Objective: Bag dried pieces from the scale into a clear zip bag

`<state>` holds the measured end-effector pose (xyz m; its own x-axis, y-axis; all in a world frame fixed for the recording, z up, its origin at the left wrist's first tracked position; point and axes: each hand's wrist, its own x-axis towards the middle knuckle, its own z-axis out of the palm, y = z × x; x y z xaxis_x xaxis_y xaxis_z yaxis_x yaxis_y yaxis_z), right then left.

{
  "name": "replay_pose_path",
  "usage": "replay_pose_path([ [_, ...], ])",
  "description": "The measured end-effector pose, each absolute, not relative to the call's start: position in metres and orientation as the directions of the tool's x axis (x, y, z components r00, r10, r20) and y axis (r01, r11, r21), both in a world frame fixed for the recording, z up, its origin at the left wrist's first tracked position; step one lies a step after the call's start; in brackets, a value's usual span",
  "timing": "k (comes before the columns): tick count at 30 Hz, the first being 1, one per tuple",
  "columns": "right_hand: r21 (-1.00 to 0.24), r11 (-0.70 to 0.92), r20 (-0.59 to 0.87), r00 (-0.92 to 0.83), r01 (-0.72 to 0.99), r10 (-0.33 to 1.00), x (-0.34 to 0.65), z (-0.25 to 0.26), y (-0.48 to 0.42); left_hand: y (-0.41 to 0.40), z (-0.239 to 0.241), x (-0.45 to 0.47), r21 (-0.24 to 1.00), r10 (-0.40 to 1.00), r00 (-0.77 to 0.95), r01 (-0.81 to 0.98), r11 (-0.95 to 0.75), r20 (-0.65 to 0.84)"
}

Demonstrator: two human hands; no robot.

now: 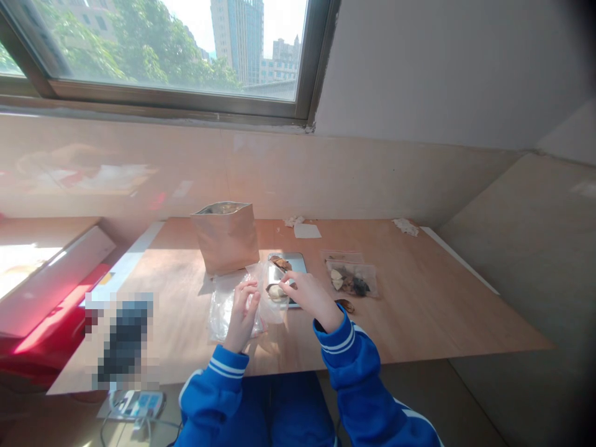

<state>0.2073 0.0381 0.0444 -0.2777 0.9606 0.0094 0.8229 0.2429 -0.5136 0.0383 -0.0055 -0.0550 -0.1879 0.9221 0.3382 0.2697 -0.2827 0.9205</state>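
Observation:
My left hand (243, 311) pinches the edge of a clear plastic bag (267, 292) and holds its mouth up over the wooden table (419, 310). My right hand (308, 295) is closed on a small brown-and-white piece at the bag's mouth. Just behind the bag lies a small silver scale (298, 261) with a few brown pieces (280, 262) on it. Both sleeves are blue with white stripes.
A brown foil pouch (226, 238) stands open behind the left hand. Filled clear bags (351, 277) lie to the right, with a loose brown piece (345, 305) near my right wrist. Crumpled paper (405, 226) and a white slip (307, 231) sit by the wall. More flat bags (221, 310) lie under my left hand.

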Motion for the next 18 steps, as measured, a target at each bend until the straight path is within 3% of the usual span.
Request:
replay_pose_path([
  [4,-0.497,0.344,0.026,-0.383,0.797,0.924,0.204,0.042,0.030,-0.006,-0.054,0.039,0.923,0.923,-0.180,0.252,-0.292,0.341],
  [10,-0.408,0.371,-0.219,-0.484,0.834,0.847,0.203,0.050,0.025,-0.006,-0.051,0.042,0.920,0.912,-0.187,0.218,-0.325,0.366],
  [13,-0.455,0.382,-0.249,-0.527,0.804,0.813,0.206,0.056,0.029,-0.006,-0.053,0.042,0.927,0.916,-0.192,0.202,-0.315,0.353],
  [18,-0.631,0.212,-0.140,-0.378,0.746,0.915,0.202,0.054,0.035,-0.005,-0.055,0.045,0.949,0.922,-0.249,0.182,-0.258,0.298],
])
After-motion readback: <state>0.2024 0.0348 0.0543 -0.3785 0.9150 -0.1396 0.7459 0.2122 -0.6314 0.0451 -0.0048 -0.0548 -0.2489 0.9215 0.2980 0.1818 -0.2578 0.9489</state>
